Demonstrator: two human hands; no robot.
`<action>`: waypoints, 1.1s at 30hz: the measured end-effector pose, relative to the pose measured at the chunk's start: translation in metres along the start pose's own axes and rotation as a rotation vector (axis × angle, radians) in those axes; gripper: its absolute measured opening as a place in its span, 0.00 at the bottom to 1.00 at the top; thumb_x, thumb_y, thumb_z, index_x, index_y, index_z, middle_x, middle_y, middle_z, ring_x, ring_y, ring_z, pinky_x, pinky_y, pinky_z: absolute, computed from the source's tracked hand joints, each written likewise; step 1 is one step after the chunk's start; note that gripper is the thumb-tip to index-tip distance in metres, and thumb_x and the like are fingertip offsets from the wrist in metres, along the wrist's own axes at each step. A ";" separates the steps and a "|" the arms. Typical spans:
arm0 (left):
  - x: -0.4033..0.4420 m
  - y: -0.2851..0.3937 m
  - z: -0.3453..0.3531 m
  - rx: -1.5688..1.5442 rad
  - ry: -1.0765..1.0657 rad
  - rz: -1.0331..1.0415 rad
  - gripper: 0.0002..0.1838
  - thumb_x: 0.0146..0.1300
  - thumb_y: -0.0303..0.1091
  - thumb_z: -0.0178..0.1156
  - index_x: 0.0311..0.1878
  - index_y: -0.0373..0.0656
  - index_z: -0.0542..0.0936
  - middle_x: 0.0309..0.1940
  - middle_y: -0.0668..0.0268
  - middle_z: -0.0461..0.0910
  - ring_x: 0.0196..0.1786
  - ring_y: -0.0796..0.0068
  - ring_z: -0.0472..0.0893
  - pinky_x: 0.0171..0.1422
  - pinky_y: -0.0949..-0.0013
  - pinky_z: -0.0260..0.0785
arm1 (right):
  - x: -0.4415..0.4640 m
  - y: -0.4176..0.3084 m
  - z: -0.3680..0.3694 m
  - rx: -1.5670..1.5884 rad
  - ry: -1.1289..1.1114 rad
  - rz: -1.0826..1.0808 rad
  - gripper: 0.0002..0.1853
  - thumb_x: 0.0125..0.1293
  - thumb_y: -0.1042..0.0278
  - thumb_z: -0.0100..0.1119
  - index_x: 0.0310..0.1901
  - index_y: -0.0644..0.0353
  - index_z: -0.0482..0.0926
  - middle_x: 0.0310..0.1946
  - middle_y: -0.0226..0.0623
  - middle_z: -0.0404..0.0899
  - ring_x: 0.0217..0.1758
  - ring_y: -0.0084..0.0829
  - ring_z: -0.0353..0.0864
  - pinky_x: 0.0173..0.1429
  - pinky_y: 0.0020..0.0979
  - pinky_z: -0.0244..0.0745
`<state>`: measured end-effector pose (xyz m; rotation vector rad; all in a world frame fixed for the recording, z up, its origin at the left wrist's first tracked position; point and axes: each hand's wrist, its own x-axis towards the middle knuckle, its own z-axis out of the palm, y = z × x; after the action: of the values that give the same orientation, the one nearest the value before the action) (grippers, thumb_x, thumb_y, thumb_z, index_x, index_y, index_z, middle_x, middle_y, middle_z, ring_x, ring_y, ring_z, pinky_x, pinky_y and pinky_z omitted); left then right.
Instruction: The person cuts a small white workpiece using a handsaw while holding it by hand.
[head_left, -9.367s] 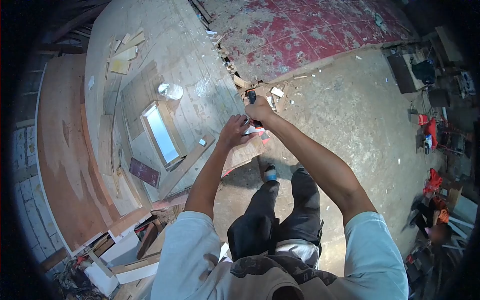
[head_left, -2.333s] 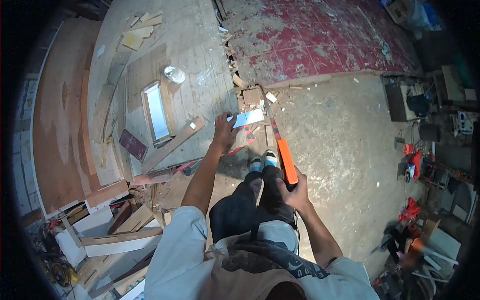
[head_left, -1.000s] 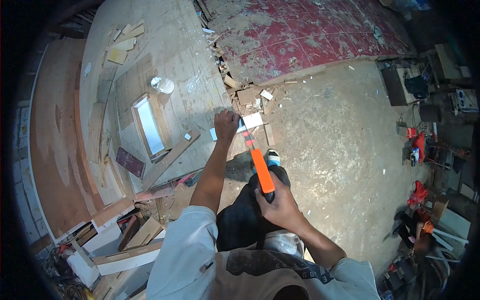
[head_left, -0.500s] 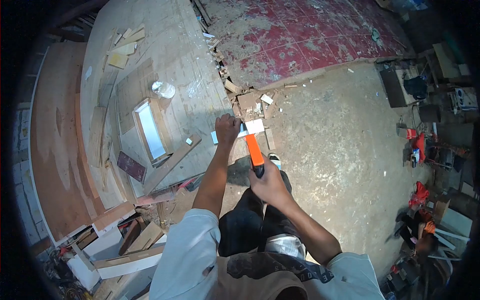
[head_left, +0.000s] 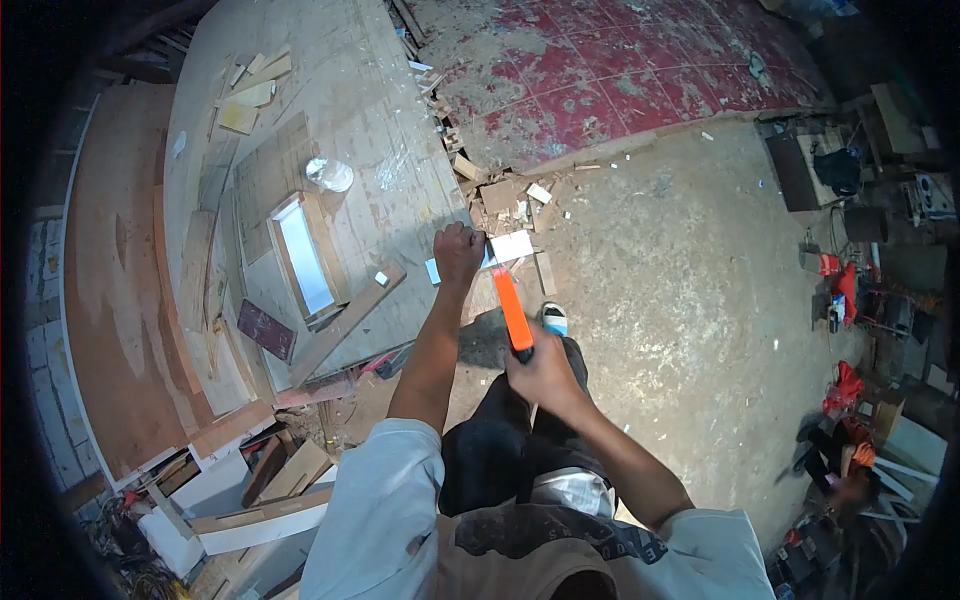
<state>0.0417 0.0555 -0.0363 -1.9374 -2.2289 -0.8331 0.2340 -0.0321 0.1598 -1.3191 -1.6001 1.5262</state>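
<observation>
My left hand (head_left: 459, 252) is closed in a fist at the bench edge, pressed down on a narrow white strip (head_left: 433, 271) that shows on either side of it. A wider white board piece (head_left: 513, 246) lies just right of that fist, past the bench edge. My right hand (head_left: 543, 372) is wrapped round the black handle of a long orange hand tool (head_left: 514, 312). The tool's front end reaches up to the white piece. Its working edge is too small to make out, so I cannot tell its exact kind.
On the wooden bench (head_left: 400, 120) are a white tub (head_left: 329, 175), a frame with a white panel (head_left: 303, 258), a loose plank (head_left: 350, 325) and a dark red plate (head_left: 266, 332). Wood scraps (head_left: 500, 198) litter the floor beside the bench. Offcuts (head_left: 265, 515) are piled at lower left.
My right hand and the orange tool have drawn back slightly toward me and to the right. My left hand stays on the white strip. The whole view has shifted a little.
</observation>
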 end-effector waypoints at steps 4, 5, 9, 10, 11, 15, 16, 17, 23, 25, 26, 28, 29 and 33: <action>0.003 -0.001 0.000 0.009 0.014 -0.018 0.08 0.48 0.31 0.61 0.18 0.41 0.77 0.21 0.62 0.74 0.30 0.62 0.75 0.37 0.60 0.64 | 0.012 -0.004 0.006 0.006 0.037 0.049 0.06 0.54 0.79 0.58 0.32 0.67 0.70 0.20 0.41 0.70 0.25 0.29 0.72 0.35 0.32 0.70; 0.001 -0.002 0.000 -0.003 -0.010 -0.005 0.08 0.48 0.31 0.61 0.18 0.41 0.77 0.21 0.63 0.74 0.30 0.63 0.75 0.36 0.60 0.64 | 0.002 -0.008 0.003 0.008 0.037 0.054 0.06 0.54 0.79 0.58 0.32 0.67 0.70 0.20 0.41 0.70 0.25 0.29 0.72 0.35 0.32 0.70; 0.001 0.000 0.000 0.020 0.002 0.001 0.09 0.48 0.31 0.61 0.17 0.41 0.76 0.21 0.63 0.73 0.30 0.63 0.75 0.36 0.60 0.64 | -0.001 0.006 0.004 0.013 0.056 0.069 0.06 0.55 0.77 0.58 0.28 0.66 0.70 0.19 0.41 0.71 0.24 0.29 0.74 0.33 0.32 0.70; 0.002 0.000 -0.001 0.003 0.008 0.008 0.09 0.48 0.31 0.61 0.17 0.41 0.76 0.21 0.62 0.73 0.30 0.63 0.75 0.36 0.60 0.64 | 0.014 0.025 0.011 -0.013 0.034 0.066 0.06 0.54 0.77 0.58 0.28 0.67 0.70 0.19 0.42 0.72 0.24 0.30 0.74 0.33 0.32 0.70; 0.002 -0.001 -0.002 -0.012 0.014 0.011 0.09 0.48 0.31 0.61 0.17 0.41 0.76 0.21 0.62 0.73 0.30 0.62 0.75 0.36 0.60 0.64 | 0.023 0.034 0.016 -0.039 0.009 0.065 0.06 0.54 0.78 0.58 0.28 0.67 0.71 0.20 0.43 0.72 0.24 0.31 0.75 0.33 0.32 0.70; 0.001 -0.001 -0.001 0.014 -0.016 -0.003 0.09 0.49 0.32 0.61 0.17 0.40 0.77 0.21 0.63 0.73 0.30 0.62 0.75 0.36 0.60 0.65 | -0.005 -0.009 -0.001 -0.006 0.076 0.015 0.06 0.54 0.77 0.59 0.28 0.67 0.71 0.21 0.46 0.74 0.24 0.36 0.77 0.33 0.34 0.71; 0.000 0.000 0.000 0.009 -0.013 -0.024 0.09 0.49 0.32 0.61 0.17 0.41 0.77 0.21 0.63 0.74 0.30 0.62 0.76 0.36 0.60 0.65 | -0.016 -0.008 -0.010 -0.054 -0.022 0.059 0.10 0.53 0.76 0.60 0.37 0.69 0.76 0.29 0.58 0.79 0.38 0.54 0.81 0.40 0.42 0.76; 0.001 0.000 0.001 0.006 -0.007 -0.046 0.09 0.49 0.32 0.61 0.17 0.41 0.77 0.21 0.63 0.74 0.30 0.63 0.76 0.37 0.60 0.65 | -0.012 -0.004 -0.009 -0.056 -0.023 0.058 0.10 0.53 0.76 0.60 0.37 0.69 0.76 0.29 0.58 0.79 0.38 0.54 0.81 0.40 0.42 0.76; 0.000 -0.002 0.002 0.045 -0.004 -0.040 0.09 0.48 0.33 0.62 0.17 0.41 0.78 0.23 0.63 0.76 0.32 0.63 0.76 0.39 0.60 0.65 | 0.024 0.022 0.007 -0.062 0.029 0.097 0.05 0.54 0.77 0.58 0.28 0.66 0.72 0.20 0.45 0.74 0.26 0.34 0.78 0.34 0.34 0.72; 0.002 0.002 -0.001 0.032 -0.028 -0.054 0.09 0.48 0.33 0.62 0.18 0.42 0.78 0.23 0.63 0.76 0.33 0.64 0.76 0.39 0.60 0.65 | -0.004 -0.008 -0.006 -0.040 0.004 0.126 0.08 0.53 0.75 0.60 0.36 0.68 0.78 0.31 0.59 0.79 0.42 0.54 0.81 0.44 0.41 0.76; 0.003 0.003 -0.004 0.022 -0.055 -0.066 0.09 0.48 0.34 0.63 0.18 0.42 0.78 0.23 0.63 0.76 0.33 0.64 0.77 0.39 0.60 0.65 | -0.010 -0.007 -0.008 -0.040 0.002 0.107 0.08 0.54 0.75 0.60 0.36 0.68 0.78 0.30 0.59 0.79 0.42 0.54 0.81 0.43 0.40 0.76; 0.002 0.000 -0.001 0.020 -0.041 -0.041 0.08 0.48 0.34 0.63 0.18 0.42 0.78 0.23 0.63 0.76 0.33 0.64 0.77 0.38 0.61 0.65 | -0.004 0.007 -0.002 -0.036 -0.003 0.088 0.08 0.54 0.75 0.60 0.35 0.68 0.77 0.30 0.59 0.79 0.42 0.54 0.80 0.43 0.40 0.76; 0.001 -0.002 0.001 0.016 -0.026 -0.014 0.08 0.48 0.34 0.63 0.19 0.42 0.78 0.23 0.64 0.76 0.33 0.64 0.77 0.38 0.61 0.65 | 0.015 0.028 0.006 -0.049 -0.009 0.106 0.08 0.54 0.76 0.60 0.36 0.68 0.78 0.30 0.59 0.79 0.42 0.54 0.80 0.43 0.40 0.76; 0.003 0.000 -0.001 0.030 0.009 -0.048 0.08 0.47 0.33 0.63 0.18 0.42 0.77 0.23 0.63 0.74 0.32 0.63 0.76 0.37 0.60 0.65 | 0.018 -0.002 -0.002 -0.035 -0.009 0.177 0.08 0.53 0.77 0.60 0.36 0.69 0.77 0.30 0.57 0.79 0.41 0.54 0.80 0.41 0.40 0.76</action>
<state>0.0409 0.0578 -0.0338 -1.8706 -2.2784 -0.8070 0.2284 -0.0143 0.1583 -1.5098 -1.5570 1.6150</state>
